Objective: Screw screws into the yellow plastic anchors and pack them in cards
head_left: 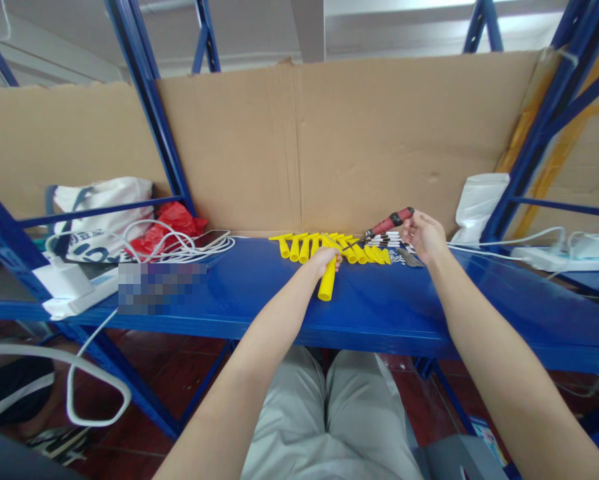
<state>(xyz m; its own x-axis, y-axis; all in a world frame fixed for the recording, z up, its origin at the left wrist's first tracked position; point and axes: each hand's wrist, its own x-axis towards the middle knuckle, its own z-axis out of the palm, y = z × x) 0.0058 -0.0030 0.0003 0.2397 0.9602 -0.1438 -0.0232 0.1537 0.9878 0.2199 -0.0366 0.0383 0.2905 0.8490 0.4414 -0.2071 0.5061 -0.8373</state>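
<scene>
Head view. We see two bare hands above the middle of a blue desk (pixel 259 293). The left hand (pixel 326 259) closes its grip around a yellow tube (pixel 326 288), whose wide end points toward the near edge; we cannot tell whether the tube touches the surface below. The right hand (pixel 426 233), to the right, has bent fingers at the butt of a red-and-black screwdriver (pixel 392 221); we cannot tell whether this grip pinches the handle or merely touches it. The screwdriver slants down to the left, its dark shaft reaching the left hand, where we cannot make out the tip.

Beyond the hands, we note a row of yellow pieces (pixel 294 251) extending left and right of the left hand, with a black-and-white stack (pixel 386 239) at its far right. A cardboard panel (pixel 379 133) rises along the far side. At far right stands a white pouch (pixel 479 207); at left, a red plastic bag (pixel 172 217) lies beside white cables (pixel 204 252).
</scene>
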